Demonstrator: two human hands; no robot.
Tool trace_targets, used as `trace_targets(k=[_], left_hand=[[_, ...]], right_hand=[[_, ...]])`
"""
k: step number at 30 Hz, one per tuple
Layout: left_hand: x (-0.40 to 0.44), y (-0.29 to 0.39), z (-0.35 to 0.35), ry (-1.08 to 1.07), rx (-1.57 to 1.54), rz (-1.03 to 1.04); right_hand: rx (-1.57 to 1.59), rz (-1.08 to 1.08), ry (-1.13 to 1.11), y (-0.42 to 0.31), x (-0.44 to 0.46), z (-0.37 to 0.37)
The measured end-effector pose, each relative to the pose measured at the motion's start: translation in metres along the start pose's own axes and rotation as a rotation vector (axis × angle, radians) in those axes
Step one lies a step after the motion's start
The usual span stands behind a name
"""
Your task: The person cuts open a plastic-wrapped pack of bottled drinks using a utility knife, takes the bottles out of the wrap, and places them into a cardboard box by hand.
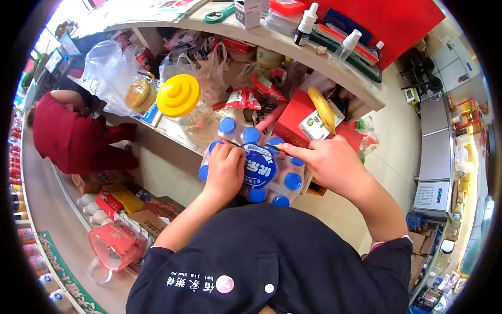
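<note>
A shrink-wrapped pack of bottles [285,170] with blue caps and a round blue label stands in front of my body. On the pack's left side lies my left hand [226,170], its fingers curled at the plastic wrap near the caps. My right hand [327,159] is closed around a thin tool with an orange part [281,147], its index finger stretched along it. The tool's dark, narrow end reaches over the pack between the caps toward my left fingers. Whether my left fingers pinch the wrap or the tool's tip is hard to tell.
Behind the pack are a red box [293,123], a banana [321,109], a yellow-lidded jar [179,96] and snack packets [243,98]. Dropper bottles [306,25] stand on the upper ledge. A person in dark red [73,133] bends at the left. A red bag [116,244] sits lower left.
</note>
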State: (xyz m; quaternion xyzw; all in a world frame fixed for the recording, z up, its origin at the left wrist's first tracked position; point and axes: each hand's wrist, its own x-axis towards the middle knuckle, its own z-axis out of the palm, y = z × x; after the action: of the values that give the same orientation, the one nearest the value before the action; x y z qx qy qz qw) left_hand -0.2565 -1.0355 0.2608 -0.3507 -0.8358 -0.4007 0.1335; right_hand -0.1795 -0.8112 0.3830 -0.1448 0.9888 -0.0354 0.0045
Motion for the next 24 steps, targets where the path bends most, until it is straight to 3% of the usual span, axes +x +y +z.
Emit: trace_targets(k=[5,13,15,16,20,24], left_hand=[[-0.004,-0.008,0.005,0.077,-0.034,0.015],[-0.005,-0.007,0.004,0.106,-0.069,0.033],[-0.005,-0.006,0.003,0.136,-0.129,0.034],[-0.006,-0.007,0.002,0.134,-0.13,0.037],[-0.007,-0.01,-0.001,0.049,-0.082,0.088],[0.003,0.008,-0.024,-0.197,0.033,0.005]], right_hand=[[-0.096,-0.193,-0.011,-0.018,0.033,0.003],[-0.226,-0.2,-0.231,-0.037,0.052,-0.006],[-0.352,-0.207,-0.519,-0.03,0.049,-0.007],[-0.35,-0.204,-0.518,-0.028,0.044,-0.012],[-0.139,-0.177,0.022,-0.021,0.027,-0.054],[0.41,0.096,0.258,-0.006,0.017,-0.048]])
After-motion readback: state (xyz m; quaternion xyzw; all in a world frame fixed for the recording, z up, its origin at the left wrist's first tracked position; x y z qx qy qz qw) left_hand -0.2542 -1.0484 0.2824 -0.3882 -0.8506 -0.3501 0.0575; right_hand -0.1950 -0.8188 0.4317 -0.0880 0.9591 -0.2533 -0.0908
